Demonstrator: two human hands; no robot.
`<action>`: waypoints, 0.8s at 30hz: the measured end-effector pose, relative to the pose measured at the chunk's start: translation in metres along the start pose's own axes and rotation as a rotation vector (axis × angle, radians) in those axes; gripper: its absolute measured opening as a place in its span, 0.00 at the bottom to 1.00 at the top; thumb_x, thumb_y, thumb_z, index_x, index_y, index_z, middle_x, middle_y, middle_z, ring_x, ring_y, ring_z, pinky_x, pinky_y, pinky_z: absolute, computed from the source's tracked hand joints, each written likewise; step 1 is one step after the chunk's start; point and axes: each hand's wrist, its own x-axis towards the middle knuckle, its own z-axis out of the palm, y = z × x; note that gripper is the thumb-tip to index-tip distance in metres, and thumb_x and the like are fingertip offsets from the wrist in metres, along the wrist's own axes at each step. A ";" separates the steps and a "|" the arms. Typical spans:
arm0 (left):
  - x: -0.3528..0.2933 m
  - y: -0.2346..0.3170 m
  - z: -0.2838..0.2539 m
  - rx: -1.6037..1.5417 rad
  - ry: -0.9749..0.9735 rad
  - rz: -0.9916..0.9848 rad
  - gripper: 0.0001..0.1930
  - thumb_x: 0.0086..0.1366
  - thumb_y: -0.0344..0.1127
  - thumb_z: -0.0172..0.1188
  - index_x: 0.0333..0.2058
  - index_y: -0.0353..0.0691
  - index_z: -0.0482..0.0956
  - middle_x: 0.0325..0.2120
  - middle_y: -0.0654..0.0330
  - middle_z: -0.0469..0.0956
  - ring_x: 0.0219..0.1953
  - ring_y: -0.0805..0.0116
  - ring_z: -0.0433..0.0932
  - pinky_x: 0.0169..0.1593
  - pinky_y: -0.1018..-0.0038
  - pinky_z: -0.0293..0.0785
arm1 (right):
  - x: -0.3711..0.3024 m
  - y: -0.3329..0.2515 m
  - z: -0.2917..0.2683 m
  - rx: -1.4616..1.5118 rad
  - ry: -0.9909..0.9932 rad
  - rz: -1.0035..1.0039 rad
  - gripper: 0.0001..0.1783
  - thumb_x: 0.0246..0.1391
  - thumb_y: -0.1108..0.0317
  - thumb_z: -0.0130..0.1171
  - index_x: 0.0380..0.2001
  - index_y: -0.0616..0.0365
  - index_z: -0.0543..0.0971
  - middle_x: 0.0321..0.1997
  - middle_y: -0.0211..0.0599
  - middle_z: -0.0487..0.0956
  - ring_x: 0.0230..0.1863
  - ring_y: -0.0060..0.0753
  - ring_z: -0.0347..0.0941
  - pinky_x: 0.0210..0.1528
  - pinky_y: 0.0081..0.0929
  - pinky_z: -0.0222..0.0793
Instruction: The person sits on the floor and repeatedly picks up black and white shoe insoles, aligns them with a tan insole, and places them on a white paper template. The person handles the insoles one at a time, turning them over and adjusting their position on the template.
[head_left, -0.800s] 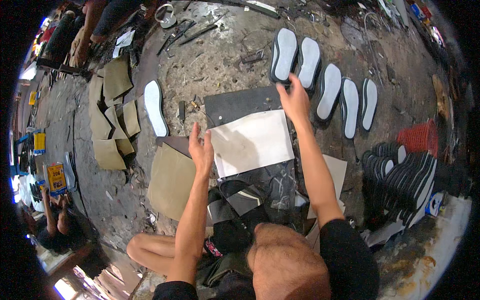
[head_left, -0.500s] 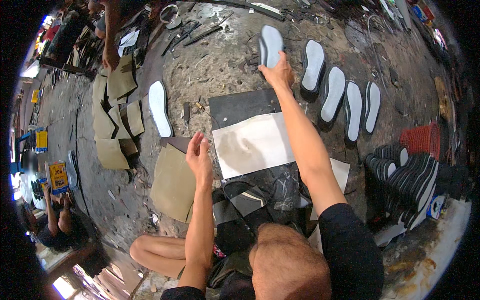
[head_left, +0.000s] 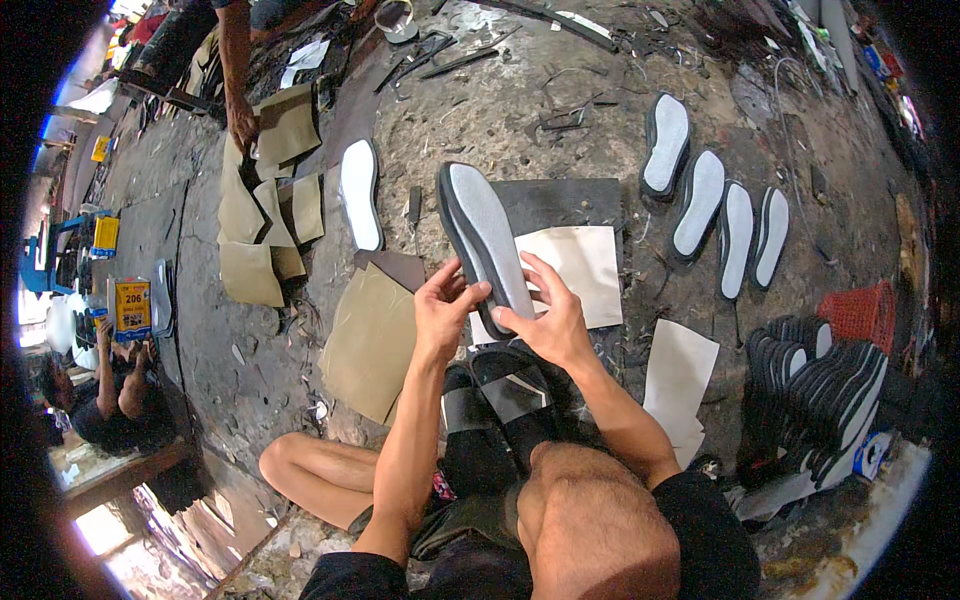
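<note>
A stack of shoe soles (head_left: 488, 220), grey-white on top with black edges, is held toe-up and tilted in front of me. My left hand (head_left: 443, 310) grips its lower left side, thumb on the face. My right hand (head_left: 553, 318) closes on the lower right edge. Under the stack, a cream sheet (head_left: 585, 270) lies over a dark flat board (head_left: 575, 202). A lone white-topped sole (head_left: 359, 195) rests on the floor to the left. Several more sole stacks (head_left: 698, 205) are lined up at the right.
Tan sheets (head_left: 370, 345) lie left of my forearm, and more tan pieces (head_left: 252, 272) farther left. A co-worker's hand (head_left: 241, 122) touches that pile. Many piled soles (head_left: 825, 390) and a red basket (head_left: 860, 315) stand at right. Another person (head_left: 115, 395) sits far left.
My right hand has brought a sole stack from the far row back toward me. My left hand, empty before, now grips it too. The view has shifted slightly.
</note>
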 end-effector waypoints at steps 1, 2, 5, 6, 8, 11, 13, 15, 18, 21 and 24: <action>-0.002 -0.005 -0.006 -0.011 -0.002 0.013 0.32 0.59 0.25 0.69 0.62 0.27 0.70 0.42 0.55 0.84 0.40 0.71 0.82 0.44 0.76 0.79 | -0.003 -0.002 0.000 0.017 -0.024 0.010 0.46 0.42 0.61 0.75 0.65 0.58 0.68 0.56 0.54 0.80 0.56 0.49 0.79 0.56 0.39 0.76; -0.002 -0.015 -0.014 -0.022 -0.005 0.027 0.32 0.59 0.24 0.68 0.62 0.27 0.71 0.42 0.55 0.84 0.40 0.71 0.82 0.43 0.76 0.79 | -0.007 -0.005 -0.001 0.007 -0.039 0.055 0.44 0.43 0.63 0.74 0.65 0.59 0.69 0.55 0.54 0.80 0.53 0.45 0.80 0.56 0.36 0.75; -0.011 -0.024 -0.030 0.096 0.124 0.082 0.28 0.59 0.21 0.61 0.60 0.28 0.73 0.43 0.56 0.84 0.40 0.73 0.81 0.43 0.77 0.78 | -0.004 -0.005 -0.017 0.007 -0.042 0.057 0.42 0.44 0.62 0.72 0.64 0.59 0.71 0.54 0.50 0.81 0.52 0.39 0.80 0.56 0.33 0.74; -0.011 -0.034 -0.051 0.163 0.214 0.098 0.27 0.59 0.20 0.59 0.60 0.28 0.73 0.42 0.56 0.84 0.39 0.74 0.81 0.42 0.77 0.77 | -0.001 -0.003 -0.021 0.052 -0.036 0.125 0.38 0.46 0.63 0.69 0.62 0.59 0.73 0.55 0.46 0.80 0.53 0.34 0.78 0.55 0.31 0.73; -0.018 -0.045 -0.084 0.182 0.337 0.104 0.27 0.59 0.21 0.56 0.60 0.30 0.74 0.40 0.58 0.84 0.36 0.74 0.80 0.40 0.78 0.76 | 0.008 -0.021 -0.051 0.169 0.037 0.225 0.36 0.46 0.62 0.62 0.62 0.56 0.75 0.55 0.44 0.79 0.44 0.28 0.79 0.35 0.20 0.75; -0.038 -0.055 -0.158 0.187 0.424 -0.102 0.28 0.59 0.23 0.54 0.61 0.33 0.75 0.38 0.61 0.82 0.31 0.76 0.77 0.36 0.79 0.74 | 0.015 -0.041 -0.101 0.314 0.027 0.146 0.38 0.50 0.55 0.55 0.62 0.65 0.71 0.55 0.51 0.79 0.44 0.39 0.82 0.36 0.28 0.77; -0.059 -0.074 -0.210 0.438 0.474 -0.098 0.27 0.60 0.26 0.56 0.60 0.34 0.76 0.41 0.55 0.84 0.34 0.71 0.81 0.38 0.74 0.77 | 0.013 -0.044 -0.106 0.617 0.027 0.111 0.40 0.50 0.56 0.53 0.65 0.67 0.66 0.56 0.55 0.78 0.45 0.47 0.82 0.38 0.33 0.79; -0.078 -0.073 -0.211 1.059 0.514 0.054 0.25 0.62 0.27 0.61 0.59 0.37 0.77 0.50 0.46 0.80 0.50 0.60 0.81 0.51 0.67 0.77 | 0.006 -0.052 -0.095 0.738 -0.078 0.101 0.42 0.46 0.60 0.54 0.66 0.69 0.63 0.56 0.54 0.78 0.44 0.48 0.82 0.44 0.35 0.81; -0.078 -0.071 -0.179 1.510 0.514 0.385 0.31 0.62 0.30 0.68 0.63 0.37 0.71 0.62 0.45 0.71 0.65 0.54 0.69 0.66 0.64 0.65 | -0.005 0.011 -0.064 0.741 0.035 0.190 0.37 0.45 0.69 0.56 0.62 0.67 0.66 0.50 0.43 0.80 0.43 0.36 0.80 0.49 0.28 0.76; -0.077 -0.035 -0.056 0.341 0.140 0.243 0.34 0.64 0.33 0.69 0.66 0.34 0.67 0.62 0.48 0.72 0.65 0.57 0.70 0.67 0.64 0.64 | -0.027 0.006 -0.011 0.531 -0.063 0.333 0.27 0.46 0.73 0.62 0.53 0.61 0.73 0.45 0.33 0.81 0.46 0.27 0.77 0.52 0.26 0.70; -0.061 -0.023 -0.003 -0.192 -0.025 -0.033 0.24 0.69 0.34 0.64 0.61 0.31 0.73 0.49 0.59 0.81 0.48 0.73 0.77 0.53 0.76 0.73 | -0.032 0.024 0.003 0.691 0.103 0.363 0.23 0.45 0.76 0.65 0.48 0.59 0.76 0.44 0.34 0.80 0.45 0.28 0.75 0.53 0.28 0.69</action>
